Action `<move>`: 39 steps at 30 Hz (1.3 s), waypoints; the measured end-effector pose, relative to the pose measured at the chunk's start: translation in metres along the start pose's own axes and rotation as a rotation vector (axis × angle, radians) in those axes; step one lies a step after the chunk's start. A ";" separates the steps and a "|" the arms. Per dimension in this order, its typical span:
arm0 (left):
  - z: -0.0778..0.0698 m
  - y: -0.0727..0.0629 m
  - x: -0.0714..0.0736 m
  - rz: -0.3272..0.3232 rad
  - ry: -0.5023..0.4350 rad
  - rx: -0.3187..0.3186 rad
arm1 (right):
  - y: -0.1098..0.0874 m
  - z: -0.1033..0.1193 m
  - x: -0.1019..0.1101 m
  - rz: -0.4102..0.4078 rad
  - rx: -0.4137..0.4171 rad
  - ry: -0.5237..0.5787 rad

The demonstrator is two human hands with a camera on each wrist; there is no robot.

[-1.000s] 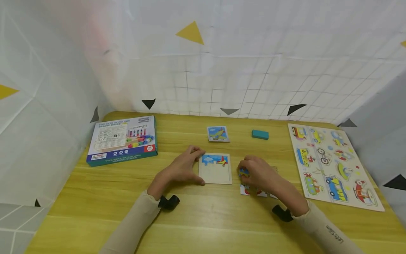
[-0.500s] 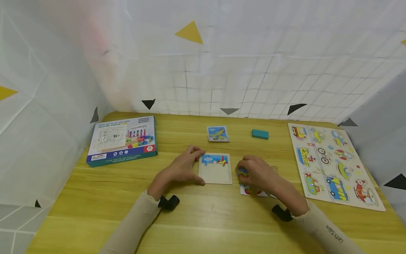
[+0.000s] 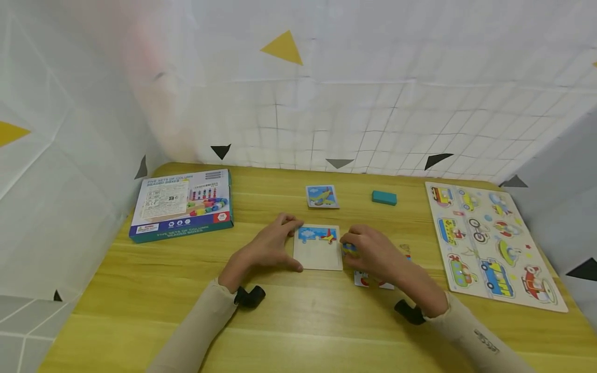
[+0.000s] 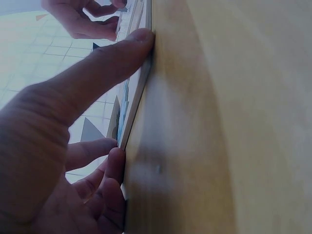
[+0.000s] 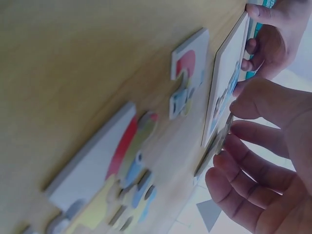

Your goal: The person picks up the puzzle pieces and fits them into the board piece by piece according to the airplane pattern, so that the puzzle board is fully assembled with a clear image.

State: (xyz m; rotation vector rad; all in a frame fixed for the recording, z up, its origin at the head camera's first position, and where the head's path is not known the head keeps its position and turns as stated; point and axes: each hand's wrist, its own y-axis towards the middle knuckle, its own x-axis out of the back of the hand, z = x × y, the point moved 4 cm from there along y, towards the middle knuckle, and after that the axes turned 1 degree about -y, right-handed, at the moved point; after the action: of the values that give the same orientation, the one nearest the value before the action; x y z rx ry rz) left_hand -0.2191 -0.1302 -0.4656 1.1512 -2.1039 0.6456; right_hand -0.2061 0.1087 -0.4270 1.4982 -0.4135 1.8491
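My left hand (image 3: 266,246) steadies a square wooden puzzle board (image 3: 318,257), with the thumb at its near left corner and fingertips at the far left corner. Along the board's far side lie fitted jigsaw pieces (image 3: 310,233) showing blue sky and a red-and-yellow plane part. Just right of the board, my right hand (image 3: 375,251) pinches a blue-and-yellow jigsaw piece (image 3: 349,249) between thumb and fingers. In the right wrist view this piece (image 5: 223,132) appears thin and tilted, close beside the board's edge. Loose puzzle pieces (image 5: 114,156) lie under and near the right hand, partly hidden in the head view.
Behind the board lies a small plane picture card (image 3: 322,197), with a teal block (image 3: 384,198) to its right. A boxed bead toy (image 3: 182,204) sits at the back left. A large vehicle puzzle board (image 3: 489,243) covers the table's right side.
My right hand has shifted left with the pinched jigsaw piece, from over the loose pieces to the board's right edge. The left hand has stayed at the board.
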 end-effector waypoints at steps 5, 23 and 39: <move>0.000 0.001 0.000 0.003 0.005 0.000 | 0.005 0.005 0.000 -0.029 0.021 0.000; 0.002 0.001 0.000 -0.001 -0.008 -0.007 | 0.026 0.017 -0.003 0.017 0.028 0.023; 0.002 0.001 0.000 -0.005 -0.003 -0.022 | 0.039 0.025 -0.011 0.032 0.050 0.008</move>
State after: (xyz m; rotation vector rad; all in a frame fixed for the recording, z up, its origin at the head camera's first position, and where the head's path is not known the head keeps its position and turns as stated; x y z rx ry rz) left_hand -0.2201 -0.1308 -0.4670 1.1454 -2.1046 0.6169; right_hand -0.2146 0.0618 -0.4238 1.5246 -0.3917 1.9026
